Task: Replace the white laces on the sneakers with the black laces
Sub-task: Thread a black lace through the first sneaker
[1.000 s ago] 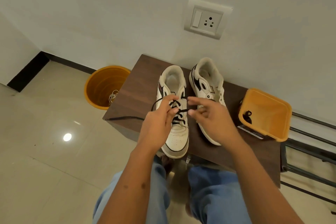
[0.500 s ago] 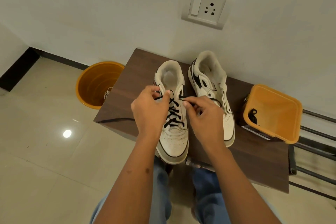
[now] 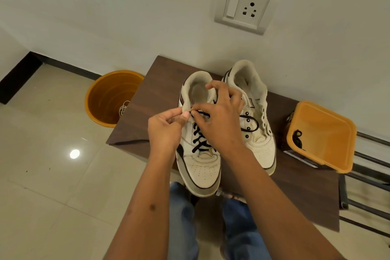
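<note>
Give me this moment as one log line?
left hand: pinches left shoe collar | right hand: pinches black lace | right shoe: barely laced

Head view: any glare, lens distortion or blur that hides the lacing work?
Head view: one round glare spot on the floor tiles, clear of the work; wide-angle bending curves the table edges; the black lace on the left sneaker reads sharply; left hand and right hand cover the top eyelets.

Both hands [image 3: 219, 118] pinch black lace [image 3: 199, 133] @ sneaker [image 3: 200, 154].
</note>
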Demonstrator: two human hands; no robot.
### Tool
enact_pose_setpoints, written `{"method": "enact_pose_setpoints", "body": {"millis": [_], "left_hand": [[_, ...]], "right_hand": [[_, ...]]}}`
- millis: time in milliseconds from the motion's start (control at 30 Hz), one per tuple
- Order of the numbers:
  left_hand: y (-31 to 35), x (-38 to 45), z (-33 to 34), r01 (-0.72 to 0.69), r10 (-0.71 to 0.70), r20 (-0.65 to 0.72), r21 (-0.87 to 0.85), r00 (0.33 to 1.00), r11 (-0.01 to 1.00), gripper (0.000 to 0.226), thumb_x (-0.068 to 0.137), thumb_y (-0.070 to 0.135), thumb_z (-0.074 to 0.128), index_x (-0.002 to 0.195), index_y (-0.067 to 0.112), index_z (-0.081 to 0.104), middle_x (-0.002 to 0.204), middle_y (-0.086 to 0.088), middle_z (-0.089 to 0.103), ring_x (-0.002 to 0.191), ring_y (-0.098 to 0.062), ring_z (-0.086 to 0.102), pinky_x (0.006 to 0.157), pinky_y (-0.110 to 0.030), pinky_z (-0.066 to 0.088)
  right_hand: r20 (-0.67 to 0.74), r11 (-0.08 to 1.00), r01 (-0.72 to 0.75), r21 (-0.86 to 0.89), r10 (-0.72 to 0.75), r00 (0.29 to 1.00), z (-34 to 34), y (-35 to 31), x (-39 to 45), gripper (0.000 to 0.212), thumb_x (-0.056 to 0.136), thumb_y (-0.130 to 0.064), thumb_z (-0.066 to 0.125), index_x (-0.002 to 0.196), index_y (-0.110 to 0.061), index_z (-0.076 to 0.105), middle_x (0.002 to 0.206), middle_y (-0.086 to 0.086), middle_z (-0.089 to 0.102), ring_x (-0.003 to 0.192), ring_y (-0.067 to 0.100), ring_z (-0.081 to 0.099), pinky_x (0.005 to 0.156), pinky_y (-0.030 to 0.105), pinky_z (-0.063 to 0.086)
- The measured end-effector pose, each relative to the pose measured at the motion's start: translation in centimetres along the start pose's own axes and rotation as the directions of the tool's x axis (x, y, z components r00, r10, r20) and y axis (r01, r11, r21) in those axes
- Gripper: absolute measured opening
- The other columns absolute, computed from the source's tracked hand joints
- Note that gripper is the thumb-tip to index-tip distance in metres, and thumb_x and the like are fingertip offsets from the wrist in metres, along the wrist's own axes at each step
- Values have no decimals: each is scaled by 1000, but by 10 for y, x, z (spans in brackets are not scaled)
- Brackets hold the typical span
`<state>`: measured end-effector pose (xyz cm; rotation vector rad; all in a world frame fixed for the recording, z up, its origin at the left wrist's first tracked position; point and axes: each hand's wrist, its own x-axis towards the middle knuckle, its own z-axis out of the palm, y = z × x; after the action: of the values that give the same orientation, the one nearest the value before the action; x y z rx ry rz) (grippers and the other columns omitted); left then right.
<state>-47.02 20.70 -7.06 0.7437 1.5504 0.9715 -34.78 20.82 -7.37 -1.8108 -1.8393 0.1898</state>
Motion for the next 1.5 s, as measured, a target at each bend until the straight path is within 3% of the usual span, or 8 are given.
{"method": "enact_pose_setpoints", "body": {"millis": [300, 500, 700, 867, 967, 1100, 1200, 1500], "left_hand": [[-3, 0, -6, -92, 87, 55, 94, 995, 991, 21, 93, 15, 64, 111, 17, 74, 93, 3, 77, 90, -9, 72, 89, -36, 57], [-5, 3, -2, -145, 147, -1, 160, 989, 976, 21, 84, 14, 74, 106, 17, 75, 81, 7, 75, 78, 1, 70, 73, -14, 49], [-7, 3, 0, -140, 152, -53, 189, 987, 972, 14, 81, 16, 78, 95, 16, 77, 80, 4, 75, 77, -5, 71, 77, -25, 56], [-3, 0, -2, -190, 184, 47, 222, 982, 957, 8, 85, 21, 74, 92, 21, 78, 80, 7, 76, 80, -4, 71, 78, -26, 56], [-1, -3, -4, -217, 209, 62, 222, 976, 951, 20, 85, 31, 74, 99, 18, 78, 83, 8, 76, 81, 0, 70, 76, -20, 55], [-1, 1, -5, -191, 189, 31, 227, 981, 955, 12, 87, 24, 72, 97, 20, 78, 84, 9, 75, 81, -1, 70, 81, -26, 56], [-2, 3, -5, -157, 158, 14, 220, 987, 963, 12, 87, 19, 72, 98, 19, 78, 84, 6, 76, 82, -4, 71, 83, -30, 57], [1, 1, -2, -228, 249, -24, 319, 968, 920, 4, 86, 17, 74, 89, 18, 76, 72, 14, 69, 67, 6, 65, 57, -2, 44]], "right_hand": [[27, 996, 49, -80, -47, 999, -1, -1, 9, 7, 70, -22, 79, 71, -27, 76, 118, -4, 55, 116, 22, 30, 93, 36, 18], [87, 981, 81, -176, -67, 994, -2, -6, 21, 0, 69, -25, 75, 69, -26, 75, 107, -5, 54, 112, 22, 32, 91, 39, 20], [299, 991, 69, -111, -33, 954, -17, -3, 33, 5, 79, -27, 72, 81, -28, 76, 104, -15, 31, 115, 18, 27, 97, 32, 15], [280, 980, 75, -183, -21, 960, -14, -7, 34, 6, 77, -26, 71, 79, -29, 76, 103, -13, 30, 112, 20, 34, 93, 34, 16], [248, 981, 61, -185, -14, 969, -14, -8, 29, 3, 79, -29, 73, 80, -31, 76, 103, -14, 30, 112, 21, 34, 92, 35, 17], [283, 988, 0, -157, 45, 958, -17, -3, 25, 10, 86, -37, 69, 94, -38, 74, 106, -13, 37, 115, 19, 32, 94, 37, 20], [190, 973, -50, -224, 94, 977, -16, 1, 21, 9, 83, -44, 70, 90, -39, 72, 112, -10, 42, 115, 20, 31, 96, 39, 21], [207, 988, -140, -64, 150, 967, -5, -8, 12, 12, 87, -23, 67, 94, -31, 74, 111, -12, 38, 118, 18, 28, 85, 24, 7]]}}
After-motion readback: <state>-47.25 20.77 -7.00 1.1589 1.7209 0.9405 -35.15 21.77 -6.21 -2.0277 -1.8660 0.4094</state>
